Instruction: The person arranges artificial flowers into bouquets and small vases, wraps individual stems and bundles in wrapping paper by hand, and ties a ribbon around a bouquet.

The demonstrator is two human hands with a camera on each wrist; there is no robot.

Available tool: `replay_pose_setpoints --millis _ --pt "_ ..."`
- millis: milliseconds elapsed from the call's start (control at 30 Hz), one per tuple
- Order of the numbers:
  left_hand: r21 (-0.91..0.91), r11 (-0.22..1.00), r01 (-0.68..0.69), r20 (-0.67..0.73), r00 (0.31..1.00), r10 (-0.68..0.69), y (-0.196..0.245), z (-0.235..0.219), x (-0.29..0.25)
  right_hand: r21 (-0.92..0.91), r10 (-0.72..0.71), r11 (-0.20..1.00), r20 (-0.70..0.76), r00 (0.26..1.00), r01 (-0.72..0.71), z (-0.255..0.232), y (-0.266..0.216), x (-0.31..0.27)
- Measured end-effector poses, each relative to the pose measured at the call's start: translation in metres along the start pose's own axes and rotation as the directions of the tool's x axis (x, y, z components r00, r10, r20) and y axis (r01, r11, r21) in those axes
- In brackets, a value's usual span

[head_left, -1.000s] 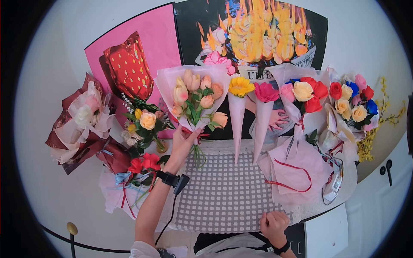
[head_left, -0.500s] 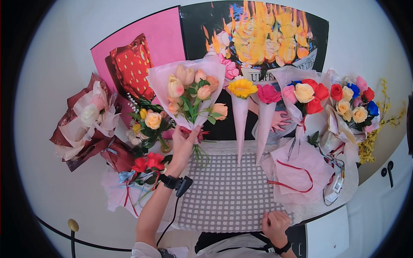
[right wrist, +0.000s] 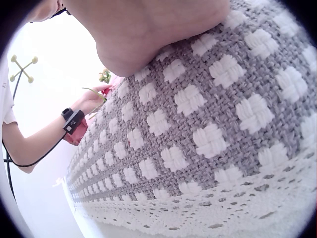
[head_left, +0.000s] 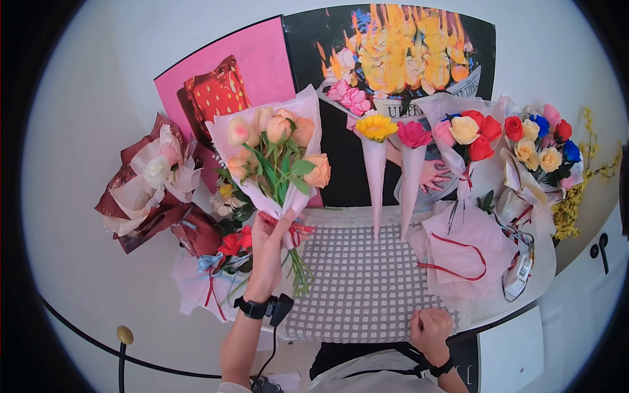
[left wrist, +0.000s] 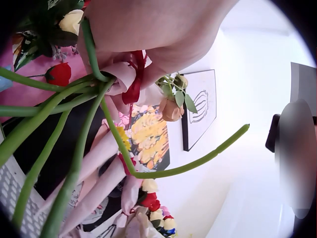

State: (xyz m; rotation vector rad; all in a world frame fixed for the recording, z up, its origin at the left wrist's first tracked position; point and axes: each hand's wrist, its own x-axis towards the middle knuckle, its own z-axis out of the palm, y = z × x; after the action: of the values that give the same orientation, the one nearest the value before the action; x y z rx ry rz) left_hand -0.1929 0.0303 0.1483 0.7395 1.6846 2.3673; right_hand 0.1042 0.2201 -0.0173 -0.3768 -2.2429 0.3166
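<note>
My left hand (head_left: 264,257) grips a pink-wrapped bouquet (head_left: 278,129) of peach roses and tulips around its neck, where a red ribbon (head_left: 303,229) is tied. The bouquet tilts upright above the table's back left, green stems (head_left: 299,272) hanging below the hand. Seen from the left wrist, the stems (left wrist: 74,153) fan out under the hand (left wrist: 153,29), and the ribbon (left wrist: 132,89) shows beside the palm. My right hand (head_left: 431,333) rests with curled fingers on the checked cloth (head_left: 354,288) near the front edge, holding nothing; the right wrist view shows only part of it (right wrist: 148,29).
Two paper cones (head_left: 375,177) with a sunflower and a pink flower stand behind the cloth. Rose bouquets (head_left: 476,134) are at the right, above pink paper sheets (head_left: 458,245) with a red ribbon. A dark red wrapped bouquet (head_left: 154,177) lies left. Pictures (head_left: 393,52) stand behind.
My left hand has brought the bouquet down and nearer, tilting it left. The head view has shifted, so the other items appear slightly further right. The right hand stays on the cloth.
</note>
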Motion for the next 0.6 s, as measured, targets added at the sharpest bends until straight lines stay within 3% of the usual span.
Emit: replay_pose_setpoints --millis 200,267,400,467,533,600 --pt "-0.183 0.973 0.139 0.032 0.990 -0.136 -0.002 -0.006 -0.080 -0.002 0.002 1.000 0.020 1.000 -0.002 0.001 -0.002 0.001" --pt "-0.151 0.972 0.182 -0.005 0.983 -0.185 -0.006 0.001 -0.109 -0.023 0.007 1.000 0.020 1.000 -0.006 0.002 0.000 -0.001" --pt "-0.265 0.890 0.371 0.025 0.926 -0.378 -0.032 0.011 -0.164 -0.019 -0.004 1.000 0.016 1.000 0.004 0.005 0.001 -0.002" --pt "-0.257 0.860 0.442 0.177 0.896 -0.407 -0.057 0.012 -0.192 -0.044 0.008 0.999 0.044 0.999 -0.006 0.005 -0.002 0.000" --pt "-0.275 0.804 0.527 0.172 0.850 -0.498 -0.070 0.023 -0.218 -0.030 0.010 1.000 0.039 0.999 -0.009 0.005 -0.003 0.000" --pt "-0.283 0.761 0.584 0.278 0.809 -0.518 -0.082 0.024 -0.235 -0.037 0.021 0.999 0.060 0.998 -0.019 0.005 -0.003 -0.002"
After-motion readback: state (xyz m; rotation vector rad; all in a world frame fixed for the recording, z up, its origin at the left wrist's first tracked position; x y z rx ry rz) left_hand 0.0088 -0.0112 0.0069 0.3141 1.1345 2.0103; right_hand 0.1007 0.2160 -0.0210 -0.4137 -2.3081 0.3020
